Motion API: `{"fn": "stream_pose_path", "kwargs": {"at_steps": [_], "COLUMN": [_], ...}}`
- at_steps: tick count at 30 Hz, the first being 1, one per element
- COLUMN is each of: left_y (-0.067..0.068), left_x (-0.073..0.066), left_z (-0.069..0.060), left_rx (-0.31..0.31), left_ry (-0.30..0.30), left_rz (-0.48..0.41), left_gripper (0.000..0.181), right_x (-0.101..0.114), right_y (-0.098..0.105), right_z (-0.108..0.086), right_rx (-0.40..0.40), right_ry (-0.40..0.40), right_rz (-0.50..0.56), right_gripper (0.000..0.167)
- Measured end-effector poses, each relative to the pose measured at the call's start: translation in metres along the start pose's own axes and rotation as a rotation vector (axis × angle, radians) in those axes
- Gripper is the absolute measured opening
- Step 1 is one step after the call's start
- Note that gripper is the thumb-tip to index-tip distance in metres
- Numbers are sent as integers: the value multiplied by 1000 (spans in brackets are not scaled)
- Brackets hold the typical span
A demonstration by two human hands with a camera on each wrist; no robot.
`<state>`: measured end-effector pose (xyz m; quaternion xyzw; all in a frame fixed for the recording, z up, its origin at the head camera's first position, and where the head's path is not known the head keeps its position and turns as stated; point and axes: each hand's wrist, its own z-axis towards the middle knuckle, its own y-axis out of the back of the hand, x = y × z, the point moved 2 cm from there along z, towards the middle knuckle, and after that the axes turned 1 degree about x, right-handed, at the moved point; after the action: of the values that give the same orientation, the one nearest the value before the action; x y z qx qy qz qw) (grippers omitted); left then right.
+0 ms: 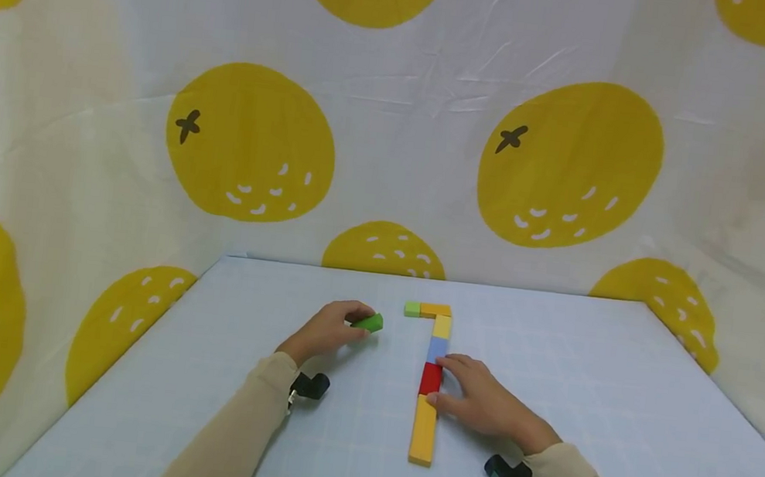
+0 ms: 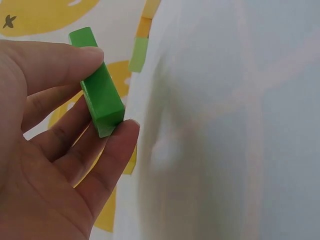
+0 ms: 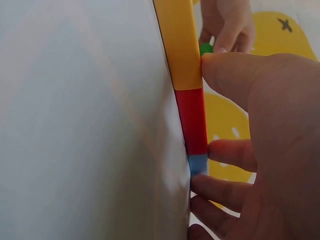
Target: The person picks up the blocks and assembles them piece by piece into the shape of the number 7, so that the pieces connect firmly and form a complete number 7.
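My left hand [image 1: 329,332] holds a green block [image 2: 102,95] above the table, with the thumb on one side and fingers on the other. A row of blocks lies on the table: a long orange block [image 1: 424,429] nearest me, then a red block [image 1: 431,380], a blue block [image 1: 437,349] and a yellow block [image 1: 442,326]. At its far end, another orange block [image 1: 436,309] lies crosswise, with a light green block [image 1: 412,309] at its left end. My right hand [image 1: 481,396] touches the row from the right, its thumb at the long orange block and fingers by the red and blue blocks.
The blocks lie on a white table [image 1: 584,384] with a faint grid. Behind and beside it hangs a white cloth [image 1: 407,140] printed with large yellow fruit shapes. A small black camera [image 1: 508,474] sits at my right wrist, another black camera [image 1: 311,386] at my left.
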<state>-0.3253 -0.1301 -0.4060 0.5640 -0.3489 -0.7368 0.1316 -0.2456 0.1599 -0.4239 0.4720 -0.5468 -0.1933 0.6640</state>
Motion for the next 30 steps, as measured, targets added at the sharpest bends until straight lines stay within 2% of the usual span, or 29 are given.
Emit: {"fn": "stream_pose_path", "kwargs": {"at_steps": [5,8,15,18,24,30], "left_y": [-1,-2,0,-1,-8,-14], "left_x": [0,0,-9,-12,-12,-10], "left_z": [4,8,15,19,22,23], "left_rx": [-1,2,-17,-25,20,11], "left_ry": [10,-3,36,29,28,29], "left_rz": [10,10,16,28,35,14], "left_gripper": [33,34,33,33,34,33], "right_x": [1,2,2,2,0,0], "right_y": [-1,1,3,3,-1,-1], "right_z": [1,1,1,2,1,-1], "right_rx": [-3,-10,-4,-3,3,-11], "right_ry": [0,4,5,1,-4,22], "right_rz": [-7,-13,-3,3,14,0], "right_gripper": [77,76,76,76,77,77]}}
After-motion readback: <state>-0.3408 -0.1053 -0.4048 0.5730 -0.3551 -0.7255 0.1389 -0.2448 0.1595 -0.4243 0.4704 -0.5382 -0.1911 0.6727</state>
